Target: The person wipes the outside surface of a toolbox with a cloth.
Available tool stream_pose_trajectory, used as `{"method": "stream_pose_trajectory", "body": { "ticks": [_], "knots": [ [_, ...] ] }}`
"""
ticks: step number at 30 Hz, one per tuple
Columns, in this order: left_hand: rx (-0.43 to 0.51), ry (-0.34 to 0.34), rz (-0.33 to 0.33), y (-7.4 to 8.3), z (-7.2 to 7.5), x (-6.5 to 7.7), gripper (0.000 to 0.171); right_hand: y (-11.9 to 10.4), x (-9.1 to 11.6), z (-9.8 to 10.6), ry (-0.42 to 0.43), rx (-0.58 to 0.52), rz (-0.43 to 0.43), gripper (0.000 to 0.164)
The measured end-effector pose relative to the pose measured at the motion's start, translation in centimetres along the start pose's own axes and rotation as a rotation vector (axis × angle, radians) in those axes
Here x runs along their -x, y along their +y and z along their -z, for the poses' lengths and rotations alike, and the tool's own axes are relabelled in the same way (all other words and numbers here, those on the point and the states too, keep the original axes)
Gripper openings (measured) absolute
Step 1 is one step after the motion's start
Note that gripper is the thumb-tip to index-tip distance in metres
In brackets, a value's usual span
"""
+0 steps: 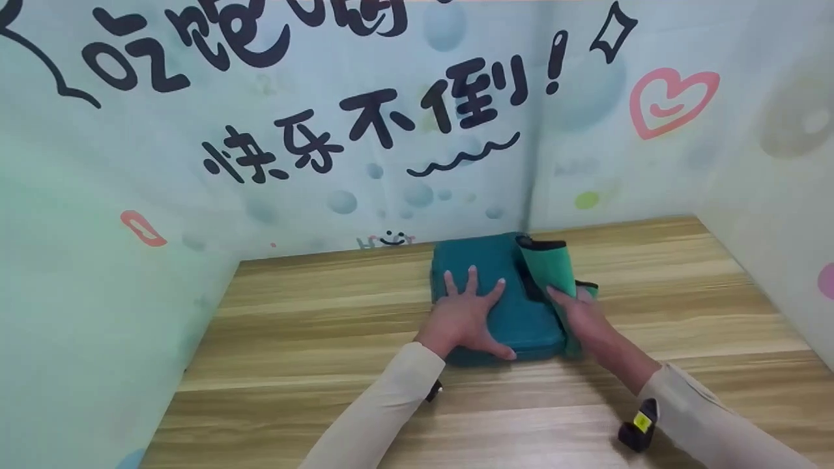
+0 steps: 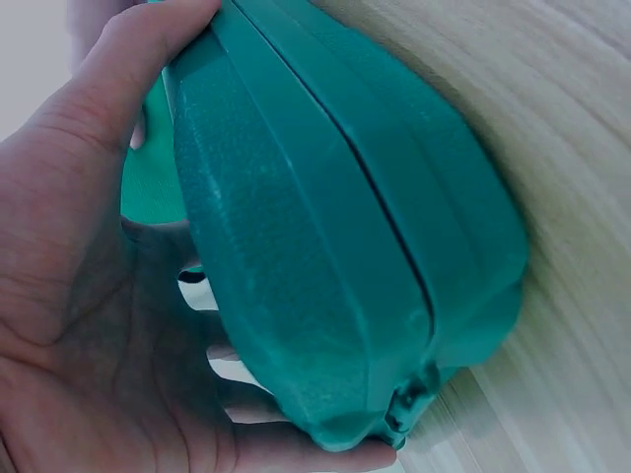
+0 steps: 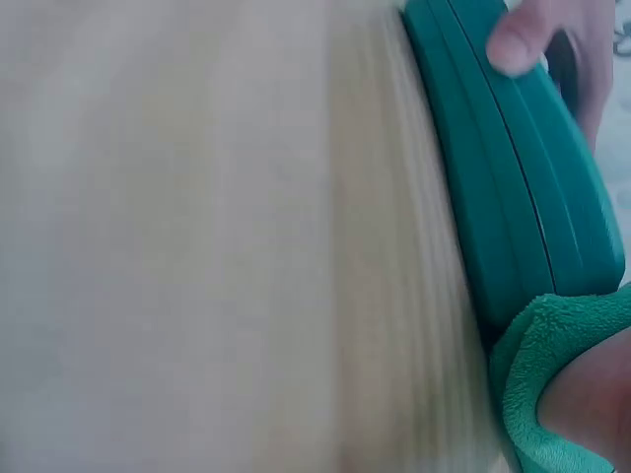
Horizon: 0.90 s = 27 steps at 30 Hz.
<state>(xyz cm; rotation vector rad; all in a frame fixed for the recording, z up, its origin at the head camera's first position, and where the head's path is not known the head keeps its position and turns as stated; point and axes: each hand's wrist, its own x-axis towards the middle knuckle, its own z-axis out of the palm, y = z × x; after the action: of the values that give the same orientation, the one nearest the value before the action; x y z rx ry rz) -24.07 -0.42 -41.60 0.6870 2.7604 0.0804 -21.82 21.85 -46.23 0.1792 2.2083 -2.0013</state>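
A teal plastic case [image 1: 531,326] lies closed and flat on the table. My left hand [image 1: 461,318] rests on its lid with fingers spread, the thumb at the near edge. The left wrist view shows the seam along the side of the case [image 2: 296,227], and the left hand [image 2: 89,345] reaching over it. With my right hand [image 1: 589,322] I hold a green cloth [image 1: 550,264] with dark edging against the right side of the case. In the right wrist view the fuzzy cloth [image 3: 532,365] wraps round that hand at the case's corner.
The wood-grain table [image 1: 313,352] extends to both sides of the case. Behind it stands a pale printed backdrop [image 1: 391,202], close to the far edge of the case. A pale side panel [image 1: 769,228] borders the table on the right.
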Motion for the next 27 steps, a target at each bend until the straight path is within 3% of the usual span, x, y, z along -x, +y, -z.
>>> {"method": "stream_pose_trajectory", "body": {
  "ticks": [6,13,22,27],
  "knots": [
    [0.006,-0.013,0.023,-0.1,0.2,0.0,0.122,0.4,2.6,-0.1,-0.042,-0.026,-0.005,0.067],
    [-0.066,0.024,0.045,0.8,-0.3,-0.3,0.123,0.7,4.7,1.9,-0.051,-0.011,-0.009,0.075],
    [-0.281,0.101,0.2,4.5,-1.3,-0.5,0.132,0.0,3.1,4.0,0.078,-0.148,-0.056,0.081],
    [-0.274,0.072,0.27,5.9,-1.0,-0.5,0.133,-0.5,1.9,4.8,0.131,-0.207,-0.07,0.078]
  ]
}}
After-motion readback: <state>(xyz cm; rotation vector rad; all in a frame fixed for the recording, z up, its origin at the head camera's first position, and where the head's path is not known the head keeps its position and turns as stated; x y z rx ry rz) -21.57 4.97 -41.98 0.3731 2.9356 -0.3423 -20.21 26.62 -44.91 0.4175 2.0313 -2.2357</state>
